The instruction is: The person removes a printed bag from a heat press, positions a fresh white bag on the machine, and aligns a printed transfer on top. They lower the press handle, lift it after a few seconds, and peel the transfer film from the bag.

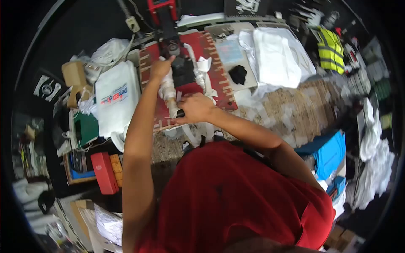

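A heat press stands before me, with a dark upper part (182, 71) over a red board (147, 92). Its long bar (168, 86) is wrapped in whitish tape and ends in a black grip (180, 113). My right hand (196, 109) is closed around that end of the bar. At the bar's far end lies my left hand (160, 68), one digit stretched towards a round knob (173, 49); its other fingers are hidden. A second wrapped bar (199, 76) runs along the press's right side.
A printed white bag (119, 99) lies left of the press, above a red box (104, 173). To the right, folded white cloth (276, 57) and a black bundle (238, 74) rest on boards. A blue cloth (330, 154) is at the lower right, beside the worn tabletop (295, 111).
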### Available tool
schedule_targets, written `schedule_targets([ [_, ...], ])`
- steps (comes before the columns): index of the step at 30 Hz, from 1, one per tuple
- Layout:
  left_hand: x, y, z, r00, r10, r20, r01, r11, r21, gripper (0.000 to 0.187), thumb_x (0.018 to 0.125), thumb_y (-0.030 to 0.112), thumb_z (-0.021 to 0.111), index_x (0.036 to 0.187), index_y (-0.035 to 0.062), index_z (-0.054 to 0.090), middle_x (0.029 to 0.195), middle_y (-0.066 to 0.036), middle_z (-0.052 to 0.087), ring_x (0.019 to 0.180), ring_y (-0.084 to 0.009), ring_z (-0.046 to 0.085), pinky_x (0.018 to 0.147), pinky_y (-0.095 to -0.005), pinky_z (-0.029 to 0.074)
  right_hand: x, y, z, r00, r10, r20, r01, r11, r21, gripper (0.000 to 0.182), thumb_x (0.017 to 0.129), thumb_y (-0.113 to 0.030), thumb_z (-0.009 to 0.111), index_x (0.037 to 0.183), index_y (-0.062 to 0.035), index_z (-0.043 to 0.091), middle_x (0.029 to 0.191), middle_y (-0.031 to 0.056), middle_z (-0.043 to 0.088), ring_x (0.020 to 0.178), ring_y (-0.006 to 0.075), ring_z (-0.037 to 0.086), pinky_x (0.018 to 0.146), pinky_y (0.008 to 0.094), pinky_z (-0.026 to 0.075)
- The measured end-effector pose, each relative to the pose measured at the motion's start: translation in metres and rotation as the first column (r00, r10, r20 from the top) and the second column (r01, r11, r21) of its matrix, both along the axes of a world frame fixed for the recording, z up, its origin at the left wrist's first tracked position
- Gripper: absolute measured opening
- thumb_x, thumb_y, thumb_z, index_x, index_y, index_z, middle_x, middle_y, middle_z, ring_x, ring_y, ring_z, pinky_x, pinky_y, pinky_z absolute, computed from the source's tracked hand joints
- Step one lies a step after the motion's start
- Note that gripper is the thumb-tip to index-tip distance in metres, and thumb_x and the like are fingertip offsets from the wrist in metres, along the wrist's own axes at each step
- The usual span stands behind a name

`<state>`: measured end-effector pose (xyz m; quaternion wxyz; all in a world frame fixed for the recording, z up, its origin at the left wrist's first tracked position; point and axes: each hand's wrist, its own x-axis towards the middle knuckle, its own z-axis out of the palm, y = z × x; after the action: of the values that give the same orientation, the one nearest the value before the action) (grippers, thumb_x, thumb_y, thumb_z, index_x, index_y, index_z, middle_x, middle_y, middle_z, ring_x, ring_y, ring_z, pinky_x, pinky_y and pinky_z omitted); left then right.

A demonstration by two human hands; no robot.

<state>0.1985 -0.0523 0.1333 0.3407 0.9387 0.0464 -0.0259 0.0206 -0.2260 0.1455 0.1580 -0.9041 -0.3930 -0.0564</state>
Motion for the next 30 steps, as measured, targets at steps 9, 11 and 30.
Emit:
schedule_targets([
  [9, -0.146, -0.029, 0.132, 0.831, -0.196, 0.520, 0.426, 0.827, -0.368, 0.056, 0.087, 0.030, 0.072, 0.127, -0.0057, 0.055, 0.126, -0.018, 0.057, 0.122, -0.0291, 0.054, 0.107, -0.0385, 0.037, 0.058, -0.103, 0.034, 0.854, -0.336, -0.396, 0.472, 0.183, 0.862, 0.015, 0.089, -0.013, 0.066, 0.080, -0.0014, 0.068, 0.074, 0.0073, 0.065, 0.068, 0.0134, 0.058, 0.065, 0.0303, 0.046],
  [11, -0.192, -0.029, 0.171, 0.778, -0.457, 0.430, 0.618, 0.439, -0.652, 0.067, 0.086, 0.044, 0.070, 0.126, -0.0069, 0.056, 0.129, -0.018, 0.059, 0.120, -0.0284, 0.056, 0.106, -0.0380, 0.038, 0.113, -0.163, -0.015, 0.765, -0.470, -0.440, 0.573, 0.186, 0.798, 0.017, 0.089, -0.014, 0.065, 0.080, -0.0003, 0.068, 0.071, 0.0074, 0.067, 0.069, 0.0163, 0.063, 0.068, 0.0303, 0.049],
  [30, -0.289, -0.177, 0.223, 0.528, -0.337, 0.780, 0.704, -0.340, -0.624, 0.114, 0.081, 0.080, 0.043, 0.133, -0.0224, 0.043, 0.134, -0.042, 0.048, 0.125, -0.0494, 0.053, 0.102, -0.0528, 0.045, 0.159, -0.241, -0.247, 0.583, -0.753, -0.303, 0.745, 0.645, -0.171, 0.069, 0.073, -0.028, 0.079, 0.136, -0.0301, 0.052, 0.134, 0.0210, 0.050, 0.120, 0.0425, 0.051, 0.101, 0.0481, 0.049],
])
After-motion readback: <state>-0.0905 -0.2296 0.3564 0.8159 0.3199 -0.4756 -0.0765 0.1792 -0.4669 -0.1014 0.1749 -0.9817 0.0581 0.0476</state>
